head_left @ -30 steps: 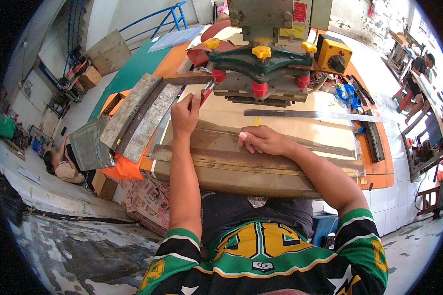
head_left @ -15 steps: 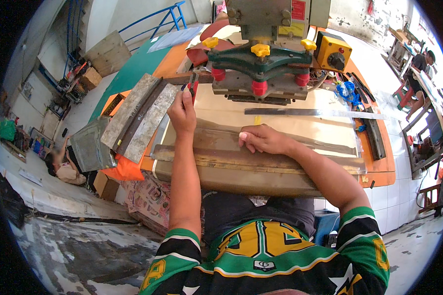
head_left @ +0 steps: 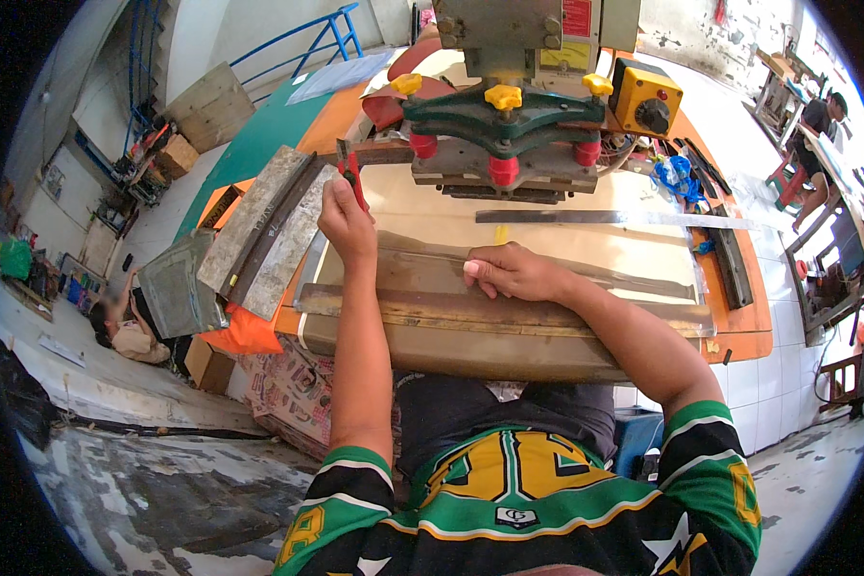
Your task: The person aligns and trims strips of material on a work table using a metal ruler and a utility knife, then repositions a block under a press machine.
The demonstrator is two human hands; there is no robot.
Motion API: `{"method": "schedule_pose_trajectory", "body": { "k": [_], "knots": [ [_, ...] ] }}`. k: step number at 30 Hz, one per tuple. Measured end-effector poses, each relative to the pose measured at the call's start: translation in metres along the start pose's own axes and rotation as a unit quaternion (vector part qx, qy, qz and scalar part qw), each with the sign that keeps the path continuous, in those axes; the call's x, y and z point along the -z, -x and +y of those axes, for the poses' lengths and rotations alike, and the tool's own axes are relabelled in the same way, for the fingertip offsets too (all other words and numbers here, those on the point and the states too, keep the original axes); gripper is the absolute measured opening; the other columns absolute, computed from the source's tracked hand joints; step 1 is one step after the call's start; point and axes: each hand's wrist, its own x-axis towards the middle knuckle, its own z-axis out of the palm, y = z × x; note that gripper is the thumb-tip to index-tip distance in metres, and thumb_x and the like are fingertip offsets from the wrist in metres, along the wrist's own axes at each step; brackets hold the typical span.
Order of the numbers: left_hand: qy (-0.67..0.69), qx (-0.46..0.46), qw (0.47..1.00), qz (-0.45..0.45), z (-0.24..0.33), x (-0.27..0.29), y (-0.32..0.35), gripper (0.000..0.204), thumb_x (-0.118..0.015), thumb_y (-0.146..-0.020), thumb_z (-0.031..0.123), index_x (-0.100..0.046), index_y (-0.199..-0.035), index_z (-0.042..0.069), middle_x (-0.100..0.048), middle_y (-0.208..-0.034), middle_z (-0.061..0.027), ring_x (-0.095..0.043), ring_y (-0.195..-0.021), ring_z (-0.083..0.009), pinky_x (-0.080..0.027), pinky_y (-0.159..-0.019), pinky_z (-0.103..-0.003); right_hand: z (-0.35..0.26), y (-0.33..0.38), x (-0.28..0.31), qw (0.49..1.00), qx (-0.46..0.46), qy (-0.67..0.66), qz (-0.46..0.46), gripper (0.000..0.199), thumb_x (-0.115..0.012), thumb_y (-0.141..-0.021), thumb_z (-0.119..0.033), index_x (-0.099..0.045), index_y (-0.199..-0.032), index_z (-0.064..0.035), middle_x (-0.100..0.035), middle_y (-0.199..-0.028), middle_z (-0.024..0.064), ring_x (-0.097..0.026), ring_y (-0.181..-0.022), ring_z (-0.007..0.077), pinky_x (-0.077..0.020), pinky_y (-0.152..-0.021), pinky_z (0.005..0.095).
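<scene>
Left hand (head_left: 348, 223) is gripping a red-handled tool (head_left: 351, 177), fingers clamped round it, up at centre-left of the frame beside the machine head (head_left: 502, 144). Right hand (head_left: 511, 272) is pressing down on the long brown strip (head_left: 509, 317) mid-frame, fingers curled together on its top edge. Risk: the strip sliding under uneven pressure, or the tool hand straying under the head's red knobs.

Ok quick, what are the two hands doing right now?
Left hand: closed on a red-handled tool.
Right hand: holding nothing, fingers curled, pressing down on the long wooden strip.
</scene>
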Motion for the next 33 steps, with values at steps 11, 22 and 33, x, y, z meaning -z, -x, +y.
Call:
{"method": "schedule_pose_trajectory", "body": {
  "k": [11, 22, 33],
  "knots": [
    [0.339, 0.247, 0.908, 0.019, -0.032, 0.004, -0.013, 0.038, -0.039, -0.11, 0.042, -0.052, -0.096, 0.008, -0.057, -0.072, -0.0052, -0.056, -0.057, -0.0164, -0.047, -0.052, -0.03, -0.004, -0.001, -0.002, 0.999, 0.014, 0.035, 0.0, 0.046, -0.043, -0.11, -0.041, -0.061, -0.094, -0.0024, -0.059, -0.068, 0.0068, -0.06, -0.069, 0.0203, -0.0488, -0.069, 0.0371],
    [0.455, 0.382, 0.8, -0.079, -0.064, -0.003, -0.017, 0.037, -0.041, -0.109, 0.043, -0.054, -0.116, 0.008, -0.063, -0.093, -0.0092, -0.058, -0.07, -0.018, -0.05, -0.062, -0.03, -0.004, 0.001, -0.001, 0.999, 0.018, 0.027, 0.002, 0.05, -0.042, -0.109, -0.044, -0.064, -0.096, -0.0009, -0.06, -0.067, 0.0076, -0.061, -0.068, 0.02, -0.0497, -0.069, 0.0372],
    [0.476, 0.403, 0.773, -0.116, -0.052, -0.005, -0.014, 0.042, -0.041, -0.109, 0.048, -0.056, -0.108, 0.009, -0.047, -0.072, 0.0024, -0.045, -0.061, -0.0103, -0.041, -0.056, -0.025, 0.001, 0.0, -0.002, 0.999, 0.031, 0.025, 0.01, 0.049, -0.042, -0.11, -0.044, -0.062, -0.094, -0.0015, -0.06, -0.067, 0.0087, -0.061, -0.067, 0.0216, -0.0495, -0.068, 0.0379]
  ]
}}
